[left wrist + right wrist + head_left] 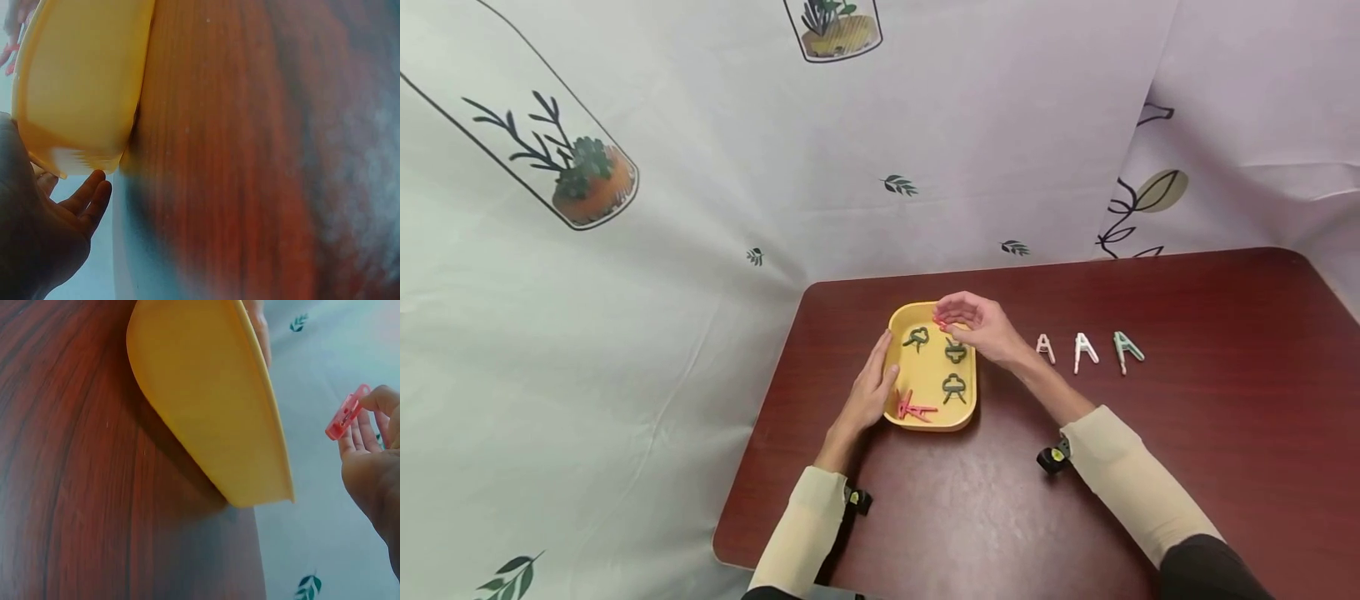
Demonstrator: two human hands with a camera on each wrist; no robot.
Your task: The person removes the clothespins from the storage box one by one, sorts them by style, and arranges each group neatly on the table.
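Observation:
A yellow tray (pixel 928 371) stands on the table with small clips inside. My left hand (pixel 867 393) holds its left wall, the thumb over the rim and the fingers along the outside. Above the tray's far right corner, my right hand (pixel 981 327) pinches a red clothespin (pixel 348 412) between thumb and fingers. Dark green clips lie in the tray: one upper left (pixel 917 337), a second (pixel 955 351) partly under the right hand, and a third (pixel 953 388) lower right. Red clothespins (pixel 913 408) lie together at the near left corner.
To the right of the tray, a pale pink clothespin (pixel 1045 348), a white clothespin (pixel 1084 350) and a light green clothespin (pixel 1127 350) lie in a row on the dark red table (pixel 1225 400). A patterned white cloth (pixel 970 167) hangs behind the table's far edge.

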